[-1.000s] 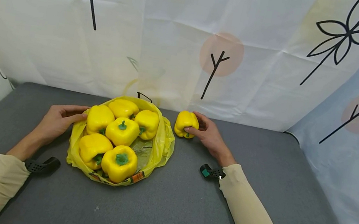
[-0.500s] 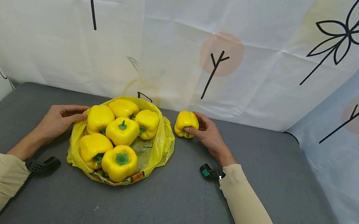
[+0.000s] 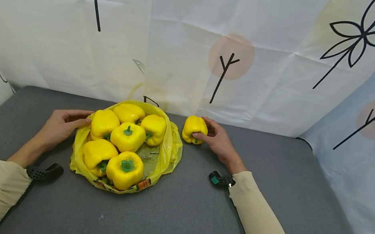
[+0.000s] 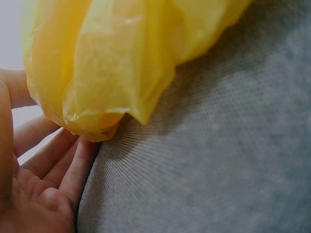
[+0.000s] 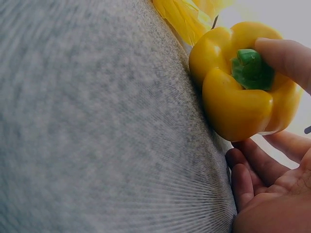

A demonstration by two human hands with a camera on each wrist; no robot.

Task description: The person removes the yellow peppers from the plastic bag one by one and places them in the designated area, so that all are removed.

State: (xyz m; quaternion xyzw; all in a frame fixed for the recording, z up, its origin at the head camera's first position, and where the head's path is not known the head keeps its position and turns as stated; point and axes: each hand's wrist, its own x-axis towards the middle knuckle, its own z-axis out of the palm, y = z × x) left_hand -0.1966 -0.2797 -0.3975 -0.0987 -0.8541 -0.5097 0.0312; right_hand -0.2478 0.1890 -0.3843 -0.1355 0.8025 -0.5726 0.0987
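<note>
Yellow pepper [image 3: 193,128] on grey table [image 3: 171,224], right fingers [image 5: 262,159] pinching it, left fingers [image 4: 51,152] pinching bag [image 3: 173,147], printed curtain [image 3: 178,59] behind

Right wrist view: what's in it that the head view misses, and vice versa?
Only the right wrist view: the palm side of the right hand and, face-on, the stem of the loose pepper.
Only the head view: the left hand, both sleeves, and six peppers in the yellow bag.
Both: the right hand holding that pepper, part of the bag, the tabletop.
</note>
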